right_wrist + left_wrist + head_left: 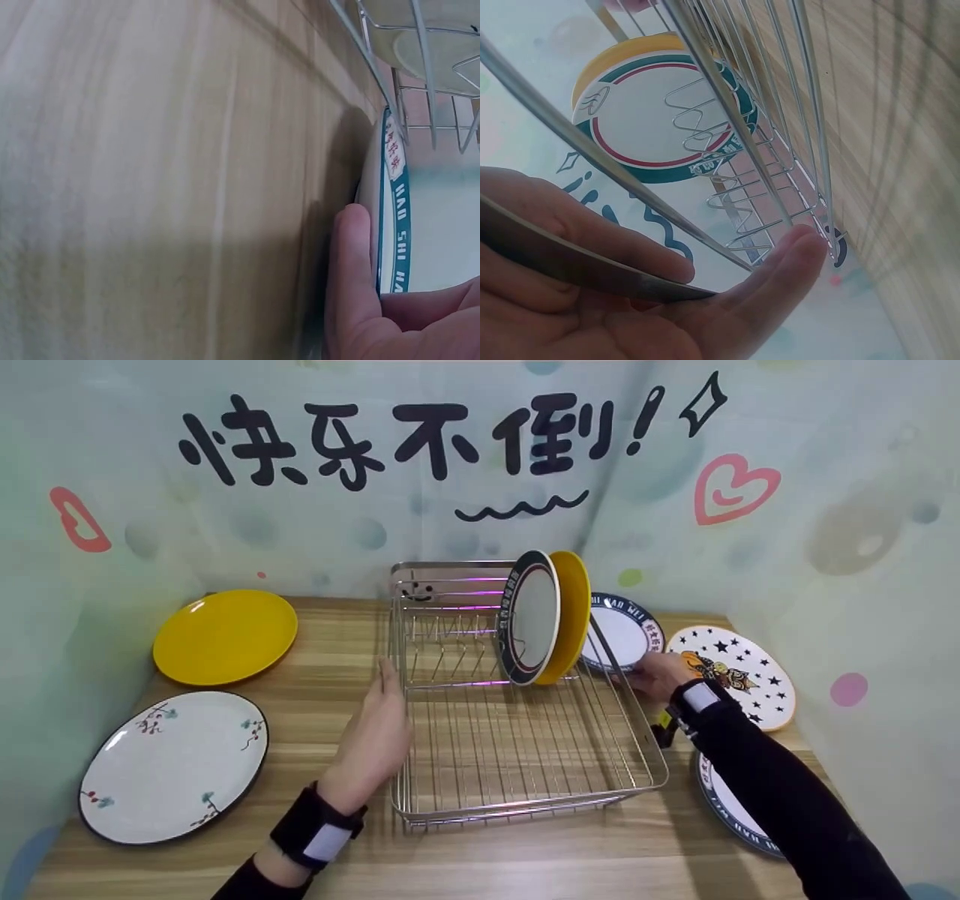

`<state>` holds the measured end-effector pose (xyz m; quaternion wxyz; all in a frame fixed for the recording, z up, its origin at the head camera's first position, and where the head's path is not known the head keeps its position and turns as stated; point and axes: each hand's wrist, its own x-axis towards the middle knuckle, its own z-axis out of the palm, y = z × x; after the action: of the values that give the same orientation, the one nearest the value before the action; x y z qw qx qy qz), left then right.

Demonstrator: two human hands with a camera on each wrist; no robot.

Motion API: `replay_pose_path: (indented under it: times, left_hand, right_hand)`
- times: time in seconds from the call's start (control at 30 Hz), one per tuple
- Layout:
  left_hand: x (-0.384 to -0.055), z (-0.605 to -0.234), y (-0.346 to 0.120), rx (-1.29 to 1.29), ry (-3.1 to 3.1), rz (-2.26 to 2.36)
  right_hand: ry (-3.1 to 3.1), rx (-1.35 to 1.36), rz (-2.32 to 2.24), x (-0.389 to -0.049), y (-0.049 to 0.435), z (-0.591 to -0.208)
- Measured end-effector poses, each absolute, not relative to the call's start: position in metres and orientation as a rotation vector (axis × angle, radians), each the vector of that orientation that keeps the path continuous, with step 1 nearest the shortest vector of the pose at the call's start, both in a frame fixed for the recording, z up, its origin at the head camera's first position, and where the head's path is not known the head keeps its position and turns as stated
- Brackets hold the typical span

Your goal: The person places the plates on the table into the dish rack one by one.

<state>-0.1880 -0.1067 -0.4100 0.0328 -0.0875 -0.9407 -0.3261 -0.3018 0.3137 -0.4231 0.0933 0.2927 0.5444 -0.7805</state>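
A wire dish rack stands on the wooden table. At its left side my left hand grips the rack's metal edge, with the flat band between the fingers in the left wrist view. Beyond the rack's right side, my right hand pinches the rim of a blue-rimmed white plate, whose lettered edge shows in the right wrist view. Two plates stand upright in the rack's back slots: a dark-rimmed white plate and a yellow plate right behind it.
On the left lie a yellow plate and a white plate with branch patterns. At right are a star-and-owl plate and another blue-rimmed plate, partly hidden by my right sleeve. A printed cloth hangs behind the table.
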Motion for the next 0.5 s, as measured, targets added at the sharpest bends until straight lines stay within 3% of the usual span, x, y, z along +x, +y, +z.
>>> replay_pose_path:
  times: [0.5]
  left_hand:
    - [-0.187,-0.41,-0.107,-0.265,-2.887,-1.032]
  right_hand:
    - [1.681,0.843,-2.261,-0.299,0.313,-0.41]
